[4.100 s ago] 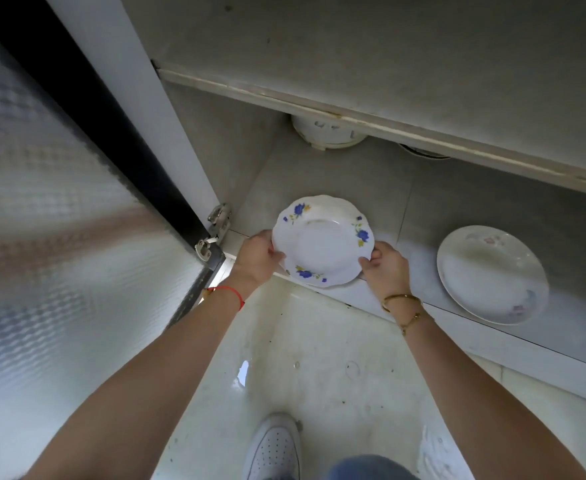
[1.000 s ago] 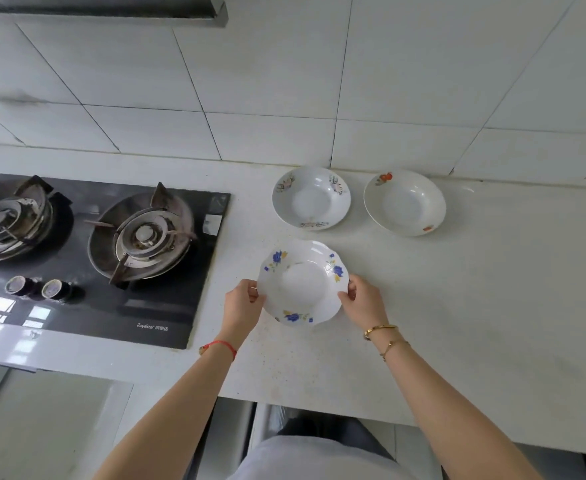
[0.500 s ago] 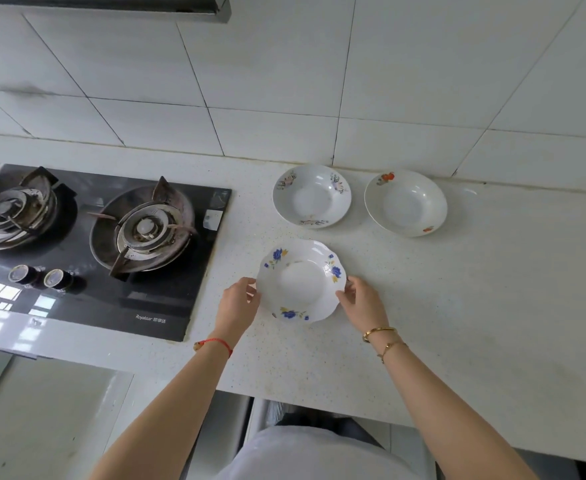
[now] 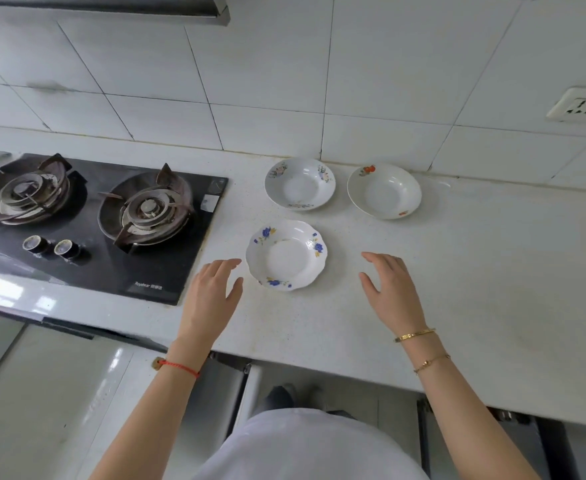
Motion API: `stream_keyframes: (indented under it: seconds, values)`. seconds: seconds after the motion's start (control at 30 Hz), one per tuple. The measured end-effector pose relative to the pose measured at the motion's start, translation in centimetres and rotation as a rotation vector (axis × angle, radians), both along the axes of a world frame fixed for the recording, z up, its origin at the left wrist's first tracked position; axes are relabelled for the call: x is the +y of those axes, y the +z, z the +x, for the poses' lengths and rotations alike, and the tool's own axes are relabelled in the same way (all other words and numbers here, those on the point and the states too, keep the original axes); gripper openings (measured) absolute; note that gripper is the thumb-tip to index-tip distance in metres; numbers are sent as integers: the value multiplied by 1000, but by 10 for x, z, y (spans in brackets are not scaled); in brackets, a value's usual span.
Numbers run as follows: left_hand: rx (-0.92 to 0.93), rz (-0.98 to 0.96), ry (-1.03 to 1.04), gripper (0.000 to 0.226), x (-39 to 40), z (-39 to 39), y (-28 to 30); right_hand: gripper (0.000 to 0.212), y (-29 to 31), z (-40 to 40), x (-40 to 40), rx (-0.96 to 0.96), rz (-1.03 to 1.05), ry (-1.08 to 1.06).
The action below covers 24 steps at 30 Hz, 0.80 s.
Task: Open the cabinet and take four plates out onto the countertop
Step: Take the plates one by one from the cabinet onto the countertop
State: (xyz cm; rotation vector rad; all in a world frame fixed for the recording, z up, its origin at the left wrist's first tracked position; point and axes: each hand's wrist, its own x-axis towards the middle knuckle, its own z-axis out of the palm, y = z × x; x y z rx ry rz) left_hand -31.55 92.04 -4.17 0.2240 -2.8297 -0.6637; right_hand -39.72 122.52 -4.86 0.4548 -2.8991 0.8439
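Plates: blue-flowered plate near on the white worktop; two more plates far, by the wall.
Left hand: grip wide, empty, just left of it.
Right hand: grip wide, empty, right, apparently hovering.

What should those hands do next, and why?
Probably go back down to the cabinet for one more plate. Only three plates sit on the countertop: the blue-flowered plate and two behind it. Both the left hand and right hand are open and empty.
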Motion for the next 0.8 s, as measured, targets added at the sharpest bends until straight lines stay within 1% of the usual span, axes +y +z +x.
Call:
stream_keyframes:
  seconds: [0.17, 0.4, 0.53, 0.8]
  values:
    - [82, 4, -21, 33, 21, 43, 15, 37, 11, 46, 20, 39, 21, 18]
    - [129, 42, -63, 33, 31, 117, 27, 37, 16, 126, 32, 74, 1, -53]
    - [103, 48, -93, 33, 25, 173, 29, 36, 17, 190, 34, 90, -21, -118]
    - [68, 44, -195, 32, 28, 281, 30, 35, 7, 336, 46, 16, -51, -204]
